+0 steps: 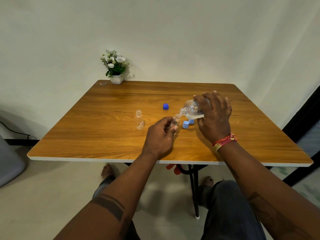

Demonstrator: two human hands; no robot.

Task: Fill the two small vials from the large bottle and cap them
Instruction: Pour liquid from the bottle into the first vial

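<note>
My right hand (214, 116) grips the large clear bottle (191, 107), tipped on its side with its open neck pointing left and down. The neck meets the mouth of a small clear vial (175, 120) that my left hand (160, 135) holds, tilted, just above the table. A second small vial (139, 120) stands upright and uncapped to the left, with a small red label. Two light blue caps (185, 124) (191, 121) lie under the bottle. A dark blue cap (165, 106) sits further back.
The wooden table (103, 132) has a white front edge. A white pot with white flowers (115, 69) stands at the back left corner. A wall runs behind the table. My legs and feet show below it.
</note>
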